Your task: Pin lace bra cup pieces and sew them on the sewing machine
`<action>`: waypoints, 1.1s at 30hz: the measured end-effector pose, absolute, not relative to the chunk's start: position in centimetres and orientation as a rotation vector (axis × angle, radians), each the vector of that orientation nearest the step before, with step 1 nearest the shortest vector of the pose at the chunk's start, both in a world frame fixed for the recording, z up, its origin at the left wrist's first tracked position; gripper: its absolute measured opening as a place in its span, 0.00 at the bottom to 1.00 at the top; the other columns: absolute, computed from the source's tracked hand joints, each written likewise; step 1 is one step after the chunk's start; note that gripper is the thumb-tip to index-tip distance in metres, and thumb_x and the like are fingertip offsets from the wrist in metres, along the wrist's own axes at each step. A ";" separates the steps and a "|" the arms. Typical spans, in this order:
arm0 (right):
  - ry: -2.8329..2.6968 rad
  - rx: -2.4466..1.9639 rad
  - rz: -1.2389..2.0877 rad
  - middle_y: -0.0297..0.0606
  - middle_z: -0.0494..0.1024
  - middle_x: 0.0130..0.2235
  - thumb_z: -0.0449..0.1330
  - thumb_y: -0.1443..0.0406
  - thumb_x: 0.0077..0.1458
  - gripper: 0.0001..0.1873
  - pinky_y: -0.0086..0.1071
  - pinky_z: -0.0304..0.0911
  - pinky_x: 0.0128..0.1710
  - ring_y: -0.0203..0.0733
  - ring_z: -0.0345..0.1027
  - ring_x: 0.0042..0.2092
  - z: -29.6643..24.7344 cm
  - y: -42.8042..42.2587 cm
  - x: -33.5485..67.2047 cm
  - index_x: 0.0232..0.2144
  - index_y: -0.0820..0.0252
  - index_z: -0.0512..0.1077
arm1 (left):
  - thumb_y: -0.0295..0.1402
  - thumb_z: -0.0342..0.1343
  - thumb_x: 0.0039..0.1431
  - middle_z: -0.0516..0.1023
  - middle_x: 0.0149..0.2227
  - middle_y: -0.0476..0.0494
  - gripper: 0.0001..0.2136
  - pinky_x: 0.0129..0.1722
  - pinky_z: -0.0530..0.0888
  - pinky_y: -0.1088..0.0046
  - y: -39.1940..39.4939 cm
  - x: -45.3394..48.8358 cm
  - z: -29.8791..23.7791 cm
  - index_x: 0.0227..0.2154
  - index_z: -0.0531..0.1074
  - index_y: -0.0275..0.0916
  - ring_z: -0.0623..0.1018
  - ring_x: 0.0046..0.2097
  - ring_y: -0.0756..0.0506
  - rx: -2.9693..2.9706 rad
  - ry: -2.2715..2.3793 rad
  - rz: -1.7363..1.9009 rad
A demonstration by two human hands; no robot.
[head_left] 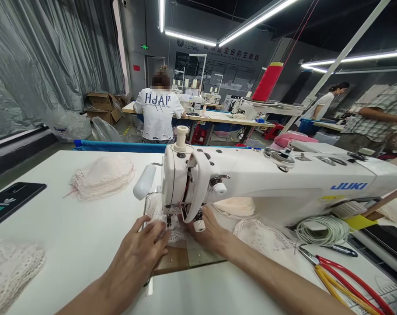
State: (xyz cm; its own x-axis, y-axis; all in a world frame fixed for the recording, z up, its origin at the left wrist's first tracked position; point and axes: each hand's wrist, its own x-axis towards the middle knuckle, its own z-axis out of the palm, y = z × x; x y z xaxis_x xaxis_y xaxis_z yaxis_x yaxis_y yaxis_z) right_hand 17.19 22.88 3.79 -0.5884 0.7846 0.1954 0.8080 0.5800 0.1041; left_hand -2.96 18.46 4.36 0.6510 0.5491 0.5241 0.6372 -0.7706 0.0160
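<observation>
A strip of pale lace fabric [178, 236] lies under the needle and presser foot [168, 220] of a white JUKI sewing machine [251, 175]. On the left of the foot, my left hand [146, 243] has its bent fingers closed down on the lace. My right hand [209, 232] reaches in behind the machine's head from the right, close to the same lace. Its fingertips are hidden by the head and the tension knobs. More pale lace fabric [264, 236] spreads to the right of my right wrist, under the machine arm.
Stacked lace pieces [103, 175] lie at the back left, more lace [13, 275] at the near left. A phone [16, 199] rests at the left edge. Red-and-yellow-handled pliers [336, 275] and a coiled cord [323, 230] lie right. A person [159, 111] sits ahead.
</observation>
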 end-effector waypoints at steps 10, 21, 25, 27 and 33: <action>-2.580 -1.019 -0.136 0.43 0.75 0.42 0.53 0.70 0.59 0.08 0.40 0.57 0.44 0.45 0.65 0.42 6.2 18.2 17.2 0.40 0.62 0.70 | 0.25 0.40 0.66 0.76 0.39 0.43 0.12 0.52 0.59 0.63 17.4 -2.5 4.4 0.38 0.70 0.36 0.73 0.44 0.46 -2.652 -0.999 -0.751; -2.472 -0.863 -0.142 0.40 0.74 0.40 0.50 0.59 0.63 0.15 0.39 0.55 0.44 0.40 0.66 0.39 4.0 16.6 17.1 0.36 0.64 0.69 | 0.19 0.43 0.61 0.75 0.35 0.40 0.12 0.46 0.63 0.60 16.1 -3.1 2.8 0.34 0.74 0.30 0.72 0.40 0.44 -2.559 -0.870 -0.768; -2.438 -0.840 -0.166 0.40 0.75 0.38 0.47 0.61 0.65 0.15 0.38 0.53 0.42 0.39 0.66 0.36 4.3 16.8 17.1 0.36 0.65 0.69 | 0.19 0.43 0.61 0.76 0.34 0.40 0.14 0.46 0.64 0.61 16.0 -2.8 3.0 0.32 0.74 0.30 0.73 0.40 0.43 -2.499 -0.861 -0.802; -2.418 -0.830 -0.187 0.41 0.76 0.37 0.46 0.61 0.65 0.15 0.39 0.52 0.42 0.39 0.66 0.35 4.3 16.9 17.0 0.36 0.65 0.69 | 0.20 0.41 0.62 0.76 0.33 0.41 0.15 0.46 0.64 0.62 16.0 -2.9 2.8 0.32 0.74 0.31 0.73 0.39 0.45 -2.492 -0.869 -0.806; -2.406 -0.887 -0.204 0.41 0.76 0.41 0.47 0.58 0.64 0.16 0.42 0.51 0.45 0.42 0.67 0.38 4.3 17.0 16.9 0.38 0.64 0.69 | 0.19 0.42 0.62 0.76 0.38 0.38 0.13 0.49 0.63 0.60 16.3 -3.2 2.0 0.37 0.73 0.30 0.73 0.43 0.43 -2.474 -0.926 -0.736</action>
State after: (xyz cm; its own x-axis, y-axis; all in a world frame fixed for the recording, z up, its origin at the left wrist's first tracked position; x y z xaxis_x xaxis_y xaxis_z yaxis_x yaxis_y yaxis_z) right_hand 16.90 17.02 4.26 -0.6230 0.5518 0.5545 0.6371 0.7692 -0.0496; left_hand -3.22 16.32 1.99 0.6425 0.4806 0.5969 0.6897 -0.7022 -0.1770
